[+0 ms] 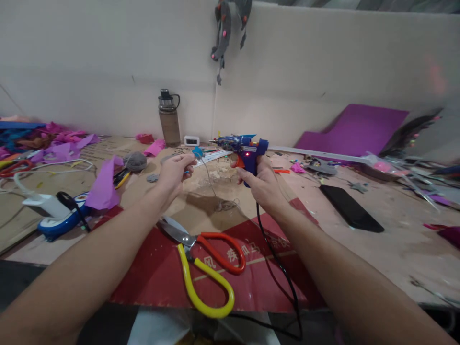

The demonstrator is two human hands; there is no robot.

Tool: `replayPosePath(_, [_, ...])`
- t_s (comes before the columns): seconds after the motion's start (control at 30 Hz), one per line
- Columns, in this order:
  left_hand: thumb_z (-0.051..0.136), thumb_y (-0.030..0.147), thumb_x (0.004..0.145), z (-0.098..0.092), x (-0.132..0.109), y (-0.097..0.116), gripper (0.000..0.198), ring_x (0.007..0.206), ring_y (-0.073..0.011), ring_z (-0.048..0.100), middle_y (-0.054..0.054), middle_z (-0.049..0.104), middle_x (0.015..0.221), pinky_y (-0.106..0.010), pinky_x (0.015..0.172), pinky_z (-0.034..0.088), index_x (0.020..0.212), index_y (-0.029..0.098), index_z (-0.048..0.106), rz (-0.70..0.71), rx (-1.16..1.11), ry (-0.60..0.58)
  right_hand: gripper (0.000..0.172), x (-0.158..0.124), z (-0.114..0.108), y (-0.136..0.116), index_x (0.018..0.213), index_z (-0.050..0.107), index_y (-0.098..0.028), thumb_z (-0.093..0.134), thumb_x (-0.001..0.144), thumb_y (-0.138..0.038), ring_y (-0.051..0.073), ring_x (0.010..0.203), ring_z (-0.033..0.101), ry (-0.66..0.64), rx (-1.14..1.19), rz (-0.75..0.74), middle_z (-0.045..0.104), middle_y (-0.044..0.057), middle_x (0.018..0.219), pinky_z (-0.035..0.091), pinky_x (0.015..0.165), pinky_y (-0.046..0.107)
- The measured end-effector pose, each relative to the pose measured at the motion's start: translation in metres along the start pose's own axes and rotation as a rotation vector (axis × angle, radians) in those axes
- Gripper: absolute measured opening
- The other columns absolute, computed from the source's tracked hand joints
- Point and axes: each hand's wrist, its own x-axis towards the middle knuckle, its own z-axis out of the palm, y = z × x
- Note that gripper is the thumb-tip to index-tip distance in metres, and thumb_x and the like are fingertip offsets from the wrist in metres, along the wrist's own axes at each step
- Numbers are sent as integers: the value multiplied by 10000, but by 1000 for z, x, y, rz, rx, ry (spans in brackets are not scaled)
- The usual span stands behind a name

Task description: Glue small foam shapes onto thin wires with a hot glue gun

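Observation:
In my right hand [264, 181] is a blue hot glue gun [247, 160] with an orange trigger and a small red light. Its nozzle points left and its black cord [273, 254] hangs down to the table edge. My left hand [176, 172] pinches a small blue felt piece [197, 152] just left of the nozzle, apart from it. A thin grey string [210, 179] runs from the blue piece down to a loose coil [227, 205] on the cardboard. Scissors [190, 242] with one red and one yellow handle lie below, between my forearms.
A water bottle [168, 119] and a small white clock [191, 141] stand by the wall. At left are a power strip [64, 220], a grey yarn ball [135, 161] and purple felt scraps [106, 184]. To the right lie a black phone [351, 208] and a purple sheet [355, 129].

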Motion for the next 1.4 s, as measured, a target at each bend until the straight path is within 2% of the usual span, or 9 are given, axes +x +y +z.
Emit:
replayPosePath(0.17, [742, 234, 667, 5, -3, 4, 152, 511, -53, 436, 5, 570, 661, -181, 439, 300, 679, 150, 616, -62, -93, -24, 217, -2, 3, 14, 1035, 558, -225, 597, 838, -307, 167, 723, 558, -13, -103, -47, 628, 30, 926, 502, 621, 313])
replayPosePath(0.3, [762, 252, 661, 7, -8, 8, 197, 510, -52, 444, 3, 568, 655, -172, 446, 323, 685, 148, 596, -75, -107, -43, 320, -2, 4, 17, 1162, 536, -229, 586, 856, -309, 201, 806, 592, -57, -119, -64, 641, 51, 983, 530, 696, 355])
replayPosePath(0.47, [747, 240, 676, 7, -10, 9, 175, 520, -54, 448, 6, 567, 662, -176, 454, 324, 690, 151, 597, -43, -99, -65, 360, -3, 6, 18, 1214, 523, -219, 559, 865, -304, 233, 893, 599, -83, -169, -91, 642, 68, 1009, 529, 837, 430])
replayPosePath(0.6, [735, 274, 706, 7, -8, 6, 174, 518, -66, 450, -6, 576, 656, -199, 456, 322, 674, 154, 614, 5, -58, -98, 415, -5, 6, 19, 1270, 504, -233, 558, 864, -298, 244, 975, 600, -92, -228, -91, 625, 76, 1101, 526, 885, 432])
replayPosePath(0.73, [750, 306, 705, 8, -8, 5, 204, 511, -70, 452, -13, 577, 646, -213, 465, 317, 668, 152, 622, 41, -37, -109, 431, -6, 6, 17, 1296, 496, -242, 545, 872, -300, 252, 978, 609, -85, -269, -77, 630, 79, 1129, 521, 914, 449])
replayPosePath(0.93, [778, 333, 690, 7, -7, 3, 219, 529, -74, 467, -22, 604, 674, -219, 477, 311, 689, 155, 650, 80, -17, -138, 483, -5, 7, 9, 1347, 463, -253, 545, 871, -287, 266, 1099, 599, -62, -321, -113, 619, 85, 1259, 464, 1003, 449])
replayPosePath(1.2, [770, 359, 715, 7, -9, 4, 235, 554, -78, 487, -22, 607, 678, -219, 501, 331, 691, 155, 656, 103, 13, -147, 474, -6, 7, 5, 1329, 478, -260, 562, 864, -290, 286, 1078, 623, -67, -366, -87, 647, 96, 1206, 467, 995, 472])
replayPosePath(1.4, [776, 363, 712, 6, -7, 3, 239, 557, -81, 492, -25, 608, 684, -223, 505, 335, 693, 154, 662, 101, 15, -146, 495, -6, 7, 3, 1347, 464, -247, 558, 861, -275, 282, 1121, 605, -77, -361, -105, 638, 95, 1241, 450, 1028, 479])
